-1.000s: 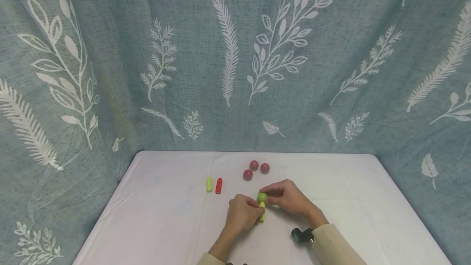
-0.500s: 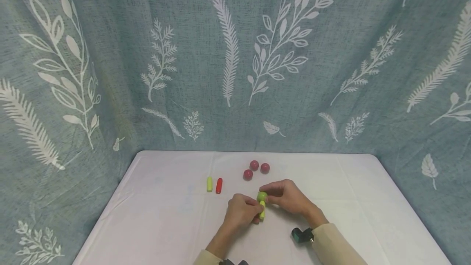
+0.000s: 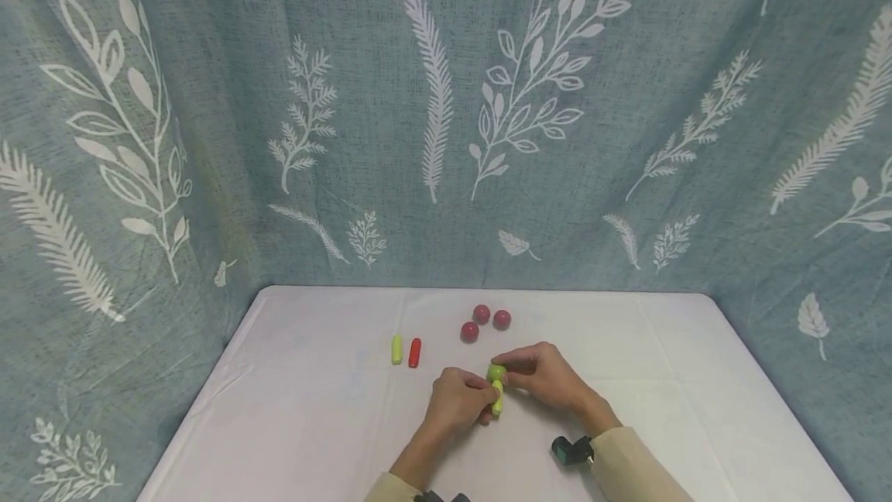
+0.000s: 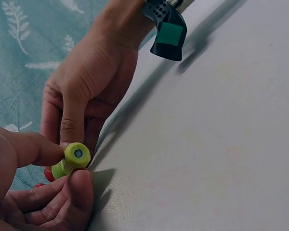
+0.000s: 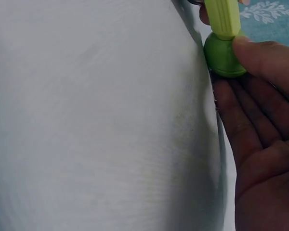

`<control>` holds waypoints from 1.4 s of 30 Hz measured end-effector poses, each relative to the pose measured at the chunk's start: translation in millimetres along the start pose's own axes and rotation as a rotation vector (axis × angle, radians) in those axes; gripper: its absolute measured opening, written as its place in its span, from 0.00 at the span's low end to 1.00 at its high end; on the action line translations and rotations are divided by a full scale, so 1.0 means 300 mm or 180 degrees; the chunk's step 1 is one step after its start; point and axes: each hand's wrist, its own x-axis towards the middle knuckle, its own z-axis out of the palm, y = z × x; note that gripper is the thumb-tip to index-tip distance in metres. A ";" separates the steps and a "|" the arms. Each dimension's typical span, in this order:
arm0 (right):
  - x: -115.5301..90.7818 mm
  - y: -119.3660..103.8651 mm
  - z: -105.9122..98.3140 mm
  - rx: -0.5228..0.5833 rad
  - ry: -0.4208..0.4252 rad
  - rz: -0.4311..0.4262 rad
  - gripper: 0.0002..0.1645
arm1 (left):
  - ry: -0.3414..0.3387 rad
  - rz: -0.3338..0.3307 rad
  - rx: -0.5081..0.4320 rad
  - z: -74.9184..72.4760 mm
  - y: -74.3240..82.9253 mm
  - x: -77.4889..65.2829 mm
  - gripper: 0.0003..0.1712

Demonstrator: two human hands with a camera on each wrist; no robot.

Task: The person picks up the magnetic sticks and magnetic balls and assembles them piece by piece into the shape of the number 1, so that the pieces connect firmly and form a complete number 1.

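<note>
My left hand (image 3: 454, 400) pinches a yellow-green rod (image 3: 498, 400) between thumb and fingers. In the left wrist view the near end of this rod (image 4: 78, 153) faces the camera, with a round grey metallic spot in its middle. My right hand (image 3: 545, 375) holds a green ball (image 3: 496, 373) between thumb and fingers. Seen from the right wrist, the ridged, flat-sided rod (image 5: 223, 17) meets the green ball (image 5: 224, 57) end-on, and my right thumb lies along the ball's side. Both things are held low over the white tabletop.
Further back sit three dark red balls (image 3: 470, 331) in a loose group. To their left lie another yellow-green rod (image 3: 396, 349) and a red rod (image 3: 414, 352), side by side. A patterned blue-green curtain (image 3: 446, 238) hangs behind the white table (image 3: 313, 409).
The rod in my left hand has shifted slightly away from me, toward the green ball, and my left fingers have settled lower around it. My right hand has hardly moved.
</note>
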 end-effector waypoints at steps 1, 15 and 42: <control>0.000 0.000 0.000 -0.0011 0.0004 -0.0004 0.16 | 0.0016 0.0007 0.0019 0.002 -0.002 -0.001 0.04; -0.002 0.004 -0.022 -0.0358 0.0124 0.0050 0.16 | 0.0124 0.0084 0.0090 0.017 -0.019 -0.004 0.04; -0.003 0.068 -0.038 -0.0106 0.0286 0.0064 0.17 | 0.0139 0.0360 0.0255 0.036 -0.020 -0.005 0.04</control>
